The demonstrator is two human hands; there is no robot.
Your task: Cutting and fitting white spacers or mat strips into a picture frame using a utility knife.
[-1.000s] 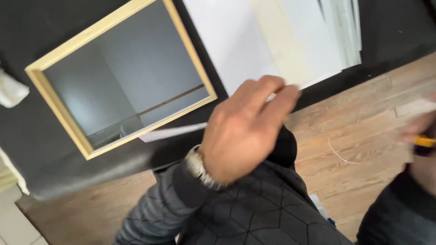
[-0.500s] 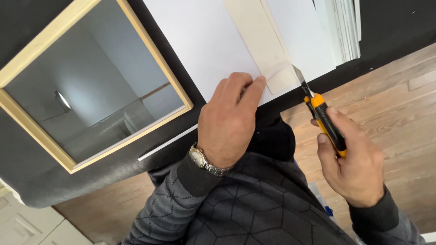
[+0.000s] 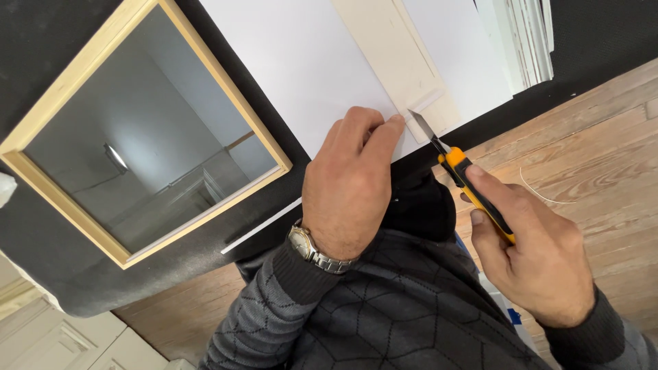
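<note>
My left hand (image 3: pixel 349 181) presses down on the near edge of a large white sheet (image 3: pixel 301 62) that lies on a black mat (image 3: pixel 41 41). Its fingertips rest beside a cream strip of board (image 3: pixel 397 55) that lies on the sheet. My right hand (image 3: pixel 531 250) grips a yellow and black utility knife (image 3: pixel 466 181). The knife's blade is out and its tip touches the sheet's edge just right of my left fingertips. A metal watch (image 3: pixel 312 250) is on my left wrist.
A wooden frame with a glass or mirror pane (image 3: pixel 144 130) lies on the mat at the left. A stack of white boards (image 3: pixel 528 34) sits at the top right. A thin white offcut strip (image 3: pixel 260 226) lies at the mat's edge. Wooden floor (image 3: pixel 589 137) spreads to the right.
My left hand moved forward from mid-air and settled on the sheet's edge. My right hand came in from the right with the knife and brought the blade to the edge by my left fingertips.
</note>
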